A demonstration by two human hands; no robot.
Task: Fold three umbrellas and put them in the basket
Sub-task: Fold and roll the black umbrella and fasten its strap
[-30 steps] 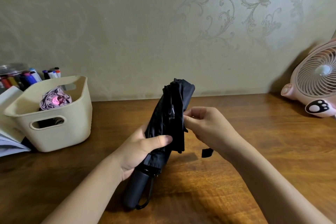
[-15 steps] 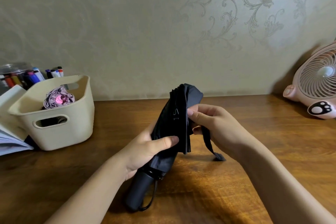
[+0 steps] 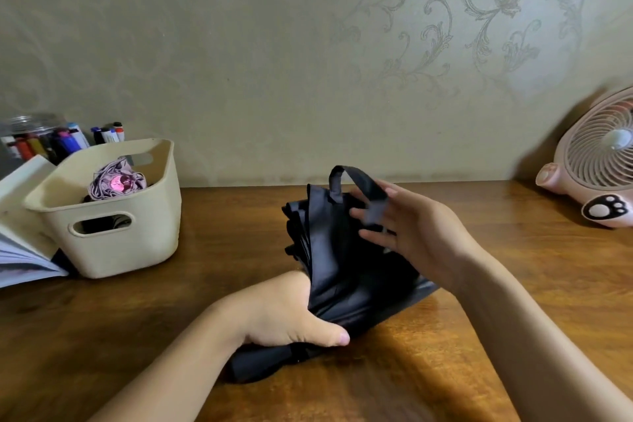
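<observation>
Clamped black folding umbrella (image 3: 359,288) low in left hand (image 3: 284,312); pinched closure strap (image 3: 356,178) in right hand (image 3: 418,233). Called for tight winding round gathered canopy (image 3: 329,243) before fastening.

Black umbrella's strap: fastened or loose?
Loose: the strap arcs free above the black umbrella, end pinched in the right hand, not wrapped round.

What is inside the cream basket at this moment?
A folded mauve umbrella sits in the basket. Something dark shows through the handle slot; the wall hides what it is, and the basket's floor.
</observation>
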